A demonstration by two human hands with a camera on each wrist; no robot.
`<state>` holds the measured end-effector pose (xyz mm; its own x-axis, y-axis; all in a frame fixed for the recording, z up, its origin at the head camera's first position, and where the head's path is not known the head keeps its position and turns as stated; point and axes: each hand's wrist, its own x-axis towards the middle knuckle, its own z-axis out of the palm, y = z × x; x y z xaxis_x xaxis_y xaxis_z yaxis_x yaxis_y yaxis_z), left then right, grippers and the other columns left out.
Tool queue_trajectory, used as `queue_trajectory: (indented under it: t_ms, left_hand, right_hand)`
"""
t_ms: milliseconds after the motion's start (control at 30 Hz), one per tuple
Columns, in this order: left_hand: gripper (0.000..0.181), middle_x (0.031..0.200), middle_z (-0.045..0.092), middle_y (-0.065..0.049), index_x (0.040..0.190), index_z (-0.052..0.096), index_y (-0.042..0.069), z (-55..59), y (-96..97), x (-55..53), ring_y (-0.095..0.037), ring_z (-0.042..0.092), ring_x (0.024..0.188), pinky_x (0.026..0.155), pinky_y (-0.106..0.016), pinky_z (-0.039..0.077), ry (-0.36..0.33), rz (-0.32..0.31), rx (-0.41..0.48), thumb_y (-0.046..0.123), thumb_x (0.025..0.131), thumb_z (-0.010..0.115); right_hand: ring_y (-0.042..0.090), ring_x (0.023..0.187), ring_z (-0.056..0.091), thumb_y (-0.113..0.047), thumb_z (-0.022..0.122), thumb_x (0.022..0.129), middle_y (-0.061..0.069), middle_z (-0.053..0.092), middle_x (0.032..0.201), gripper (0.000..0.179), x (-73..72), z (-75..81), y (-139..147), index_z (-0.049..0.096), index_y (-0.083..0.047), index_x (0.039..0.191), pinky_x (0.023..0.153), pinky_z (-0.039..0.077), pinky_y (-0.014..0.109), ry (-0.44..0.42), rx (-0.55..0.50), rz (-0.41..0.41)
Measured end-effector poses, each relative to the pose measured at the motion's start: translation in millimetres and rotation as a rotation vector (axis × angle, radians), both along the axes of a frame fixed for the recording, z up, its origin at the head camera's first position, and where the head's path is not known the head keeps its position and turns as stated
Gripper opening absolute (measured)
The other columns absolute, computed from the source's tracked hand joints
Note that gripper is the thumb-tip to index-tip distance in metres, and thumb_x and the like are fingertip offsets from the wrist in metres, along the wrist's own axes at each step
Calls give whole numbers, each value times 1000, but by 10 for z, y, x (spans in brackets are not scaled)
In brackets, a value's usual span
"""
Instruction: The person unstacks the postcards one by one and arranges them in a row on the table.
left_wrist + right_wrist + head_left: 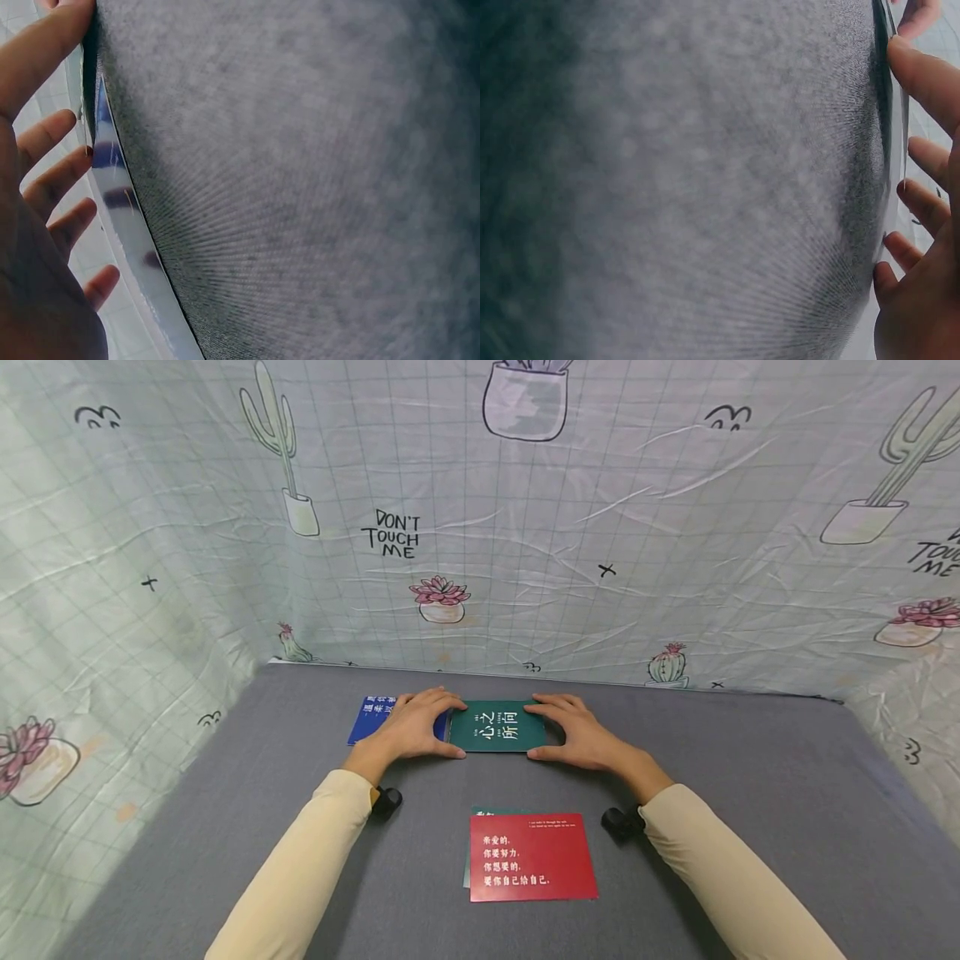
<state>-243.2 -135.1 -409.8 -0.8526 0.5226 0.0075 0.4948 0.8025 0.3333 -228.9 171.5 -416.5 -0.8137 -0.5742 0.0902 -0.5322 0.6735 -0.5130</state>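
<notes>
Toward the back of the table, a dark green card [497, 739] with white Chinese characters lies between both hands. My left hand [416, 727] holds its left end, with the thumb at the near edge and the fingers at the far edge. At the other end my right hand [581, 735] grips it likewise, thumb near and fingers far. A blue card [367, 714] with white writing lies partly hidden under my left hand. In the left wrist view the thumb touches an edge of the green card; the blue card [112, 157] shows its glossy surface.
Nearer to me on the grey tabletop [712, 752] lies a red card [532, 860] with white characters. It overlaps a greenish card [467, 870], of which only thin edges show. A patterned cloth [525, 527] with cactus drawings hangs behind and at the sides.
</notes>
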Motion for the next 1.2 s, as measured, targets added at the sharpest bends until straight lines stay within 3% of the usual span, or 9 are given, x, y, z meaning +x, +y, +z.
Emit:
queue_trajectory:
  t_ms: [300,1200]
  left_hand:
    - [75,147,41,-4,134,53,21,4,-5,2,-26,23,141,109,-56,17,-2,7,-10,55,71,76]
    - [73,148,41,0,136,53,21,-30,-33,1,-27,20,143,109,-57,15,9,5,-20,56,75,74]
  right_hand:
    - [34,137,20,-47,71,82,9,32,152,74,-37,-52,-23,46,-16,143,102,22,65,17,48,2]
    - [37,137,19,-42,73,81,12,30,153,73,-23,-34,-47,46,-12,143,100,22,66,2,63,-7]
